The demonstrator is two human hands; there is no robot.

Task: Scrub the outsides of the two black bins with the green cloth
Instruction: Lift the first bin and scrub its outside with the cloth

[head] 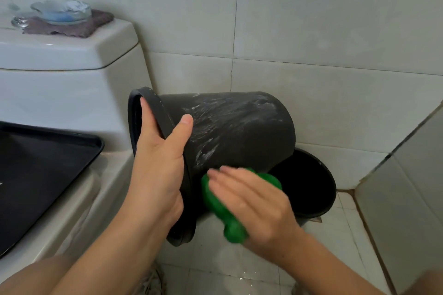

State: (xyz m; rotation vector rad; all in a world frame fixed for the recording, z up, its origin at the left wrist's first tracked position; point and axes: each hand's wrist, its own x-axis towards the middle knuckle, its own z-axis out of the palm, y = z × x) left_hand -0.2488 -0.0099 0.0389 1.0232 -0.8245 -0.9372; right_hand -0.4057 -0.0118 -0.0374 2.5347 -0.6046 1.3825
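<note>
We've got the black bin (239, 132) tipped sideways, soapy white streaks on it; left hand (158, 163) grips its rim, right hand (254, 203) presses the green cloth (215, 201) flat-fingered underneath.

One black bin (239, 132) is tipped on its side in mid-air, its rimmed mouth to the left and its base to the right — its round wall streaked with whitish, soapy smears. The green cloth (223, 208), bunched into a wad, presses against that bin's lower side. The second black bin (318, 199) stands upright on the tiled floor just behind and below — its dark open mouth partly hidden by the first.
</note>
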